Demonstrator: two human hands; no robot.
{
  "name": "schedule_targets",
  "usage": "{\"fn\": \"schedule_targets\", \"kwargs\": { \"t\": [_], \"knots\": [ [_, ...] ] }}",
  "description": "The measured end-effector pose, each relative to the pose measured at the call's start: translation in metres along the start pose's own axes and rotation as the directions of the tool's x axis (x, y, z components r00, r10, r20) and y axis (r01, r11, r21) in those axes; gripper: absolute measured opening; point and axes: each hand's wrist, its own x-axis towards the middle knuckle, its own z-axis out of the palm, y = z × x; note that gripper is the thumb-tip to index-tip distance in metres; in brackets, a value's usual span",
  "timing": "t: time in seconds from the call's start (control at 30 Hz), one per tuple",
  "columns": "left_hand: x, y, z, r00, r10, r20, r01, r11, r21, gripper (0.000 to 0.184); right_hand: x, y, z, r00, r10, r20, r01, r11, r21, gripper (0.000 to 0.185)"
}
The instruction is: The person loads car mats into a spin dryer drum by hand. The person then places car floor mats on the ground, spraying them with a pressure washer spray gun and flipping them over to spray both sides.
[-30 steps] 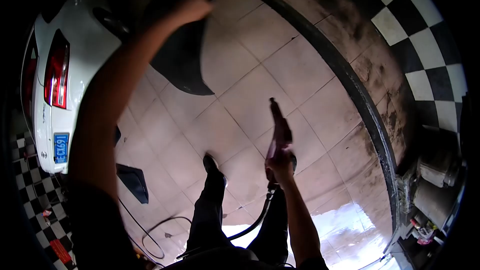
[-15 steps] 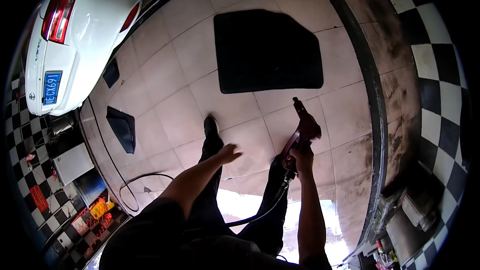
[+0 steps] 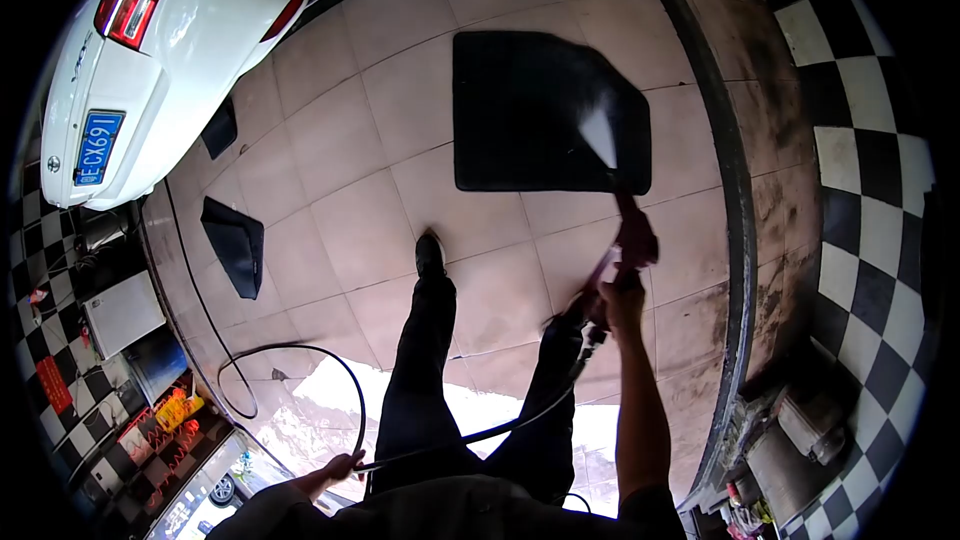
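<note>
My right hand is wrapped round the grip of a dark red spray gun. A white fan of spray leaves its nozzle and lands on the black car mat, which lies flat on the tiled floor. From the gun's base a black hose runs back across my legs. Low on the left, my left hand has its fingers closed on that same hose, where it loops over the floor.
A white car stands at upper left. Two smaller dark mats lie on the floor near it. A dark drain channel runs along the right, with grey equipment beyond. A white box stands left.
Spray now comes from the gun, which has shifted slightly right. My left hand has dropped from in front of me to the lower left and taken hold of the hose.
</note>
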Motion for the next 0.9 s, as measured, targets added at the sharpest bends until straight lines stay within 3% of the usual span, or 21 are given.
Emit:
{"fn": "schedule_targets", "kwargs": {
  "t": [0.03,0.07,0.1,0.17,0.2,0.23,0.3,0.37,0.43,0.5,0.57,0.6,0.63,0.7,0.77,0.8,0.87,0.9],
  "knots": [
    [0.005,-0.003,-0.007,0.999,0.05,0.019,-0.051,0.998,0.024,0.07,-0.01,-0.032,-0.001,0.998,0.052,-0.024,-0.052,0.999,-0.008,0.041],
    [-0.02,0.038,-0.017,0.991,0.066,-0.121,-0.072,0.996,-0.051,0.07,0.0,-0.011,-0.009,0.994,-0.056,-0.09,0.043,0.989,-0.139,0.037],
    [-0.024,0.05,-0.027,0.968,0.152,-0.2,-0.155,0.988,-0.002,0.071,-0.007,-0.029,-0.008,0.995,0.046,-0.085,-0.057,0.99,-0.13,0.029],
    [-0.037,0.067,-0.049,0.948,0.154,-0.278,-0.151,0.988,0.033,0.052,-0.004,-0.003,-0.005,0.996,0.006,-0.089,-0.024,0.981,-0.194,0.024],
    [-0.037,0.051,-0.052,0.802,0.504,-0.32,-0.415,0.856,0.307,0.023,-0.006,0.01,-0.001,0.997,0.03,-0.07,-0.047,0.966,-0.254,0.02],
    [-0.04,0.05,-0.057,0.804,0.507,-0.31,-0.42,0.854,0.307,0.023,-0.012,0.009,0.01,0.993,0.111,-0.045,-0.12,0.939,-0.321,0.023],
    [-0.047,0.054,-0.063,0.74,0.627,-0.246,-0.357,0.675,0.646,0.025,-0.007,0.072,0.025,0.997,-0.072,0.035,0.08,0.891,-0.447,0.027],
    [-0.046,0.058,-0.061,0.755,0.608,-0.247,-0.315,0.666,0.676,0.022,-0.024,0.068,0.048,0.992,-0.112,0.065,0.129,0.834,-0.537,0.025],
    [-0.052,0.073,-0.051,0.719,0.626,-0.303,-0.267,0.65,0.711,0.029,-0.036,0.055,0.054,0.986,-0.085,0.143,0.147,0.848,-0.509,0.028],
    [-0.043,0.079,-0.028,0.757,0.524,-0.39,-0.219,0.766,0.605,0.05,-0.038,0.062,0.039,0.987,-0.075,0.143,0.139,0.841,-0.522,0.027],
    [-0.046,0.119,-0.011,0.856,0.361,-0.369,-0.14,0.85,0.508,0.043,-0.032,0.067,0.009,0.998,-0.058,0.034,0.067,0.826,-0.559,0.031],
    [-0.029,0.108,0.006,0.774,0.541,-0.329,-0.167,0.675,0.719,0.032,-0.034,0.066,-0.011,0.999,-0.053,0.003,0.044,0.79,-0.612,0.032],
    [-0.025,0.12,0.015,0.796,0.519,-0.311,-0.136,0.654,0.744,0.025,-0.035,0.072,-0.03,0.993,-0.104,-0.057,0.047,0.786,-0.616,0.032],
    [-0.016,0.128,0.03,0.743,0.601,-0.294,-0.205,0.623,0.755,0.025,-0.033,0.086,-0.057,0.983,-0.077,-0.168,-0.052,0.757,-0.652,0.032],
    [-0.019,0.139,0.042,0.741,0.588,-0.325,-0.186,0.643,0.743,0.026,-0.032,0.101,-0.071,0.987,-0.044,-0.152,-0.062,0.776,-0.628,0.032],
    [-0.023,0.145,0.044,0.773,0.519,-0.365,-0.159,0.715,0.68,0.03,-0.034,0.109,-0.068,0.99,-0.056,-0.126,-0.034,0.787,-0.616,0.032],
    [-0.03,0.148,0.049,0.803,0.387,-0.453,-0.103,0.839,0.534,0.053,-0.042,0.115,-0.05,0.999,-0.039,0.004,0.033,0.784,-0.62,0.032],
    [-0.029,0.145,0.052,0.8,0.385,-0.459,-0.098,0.84,0.533,0.053,-0.048,0.113,-0.034,0.998,-0.019,0.059,0.052,0.774,-0.631,0.031]
  ]
}}
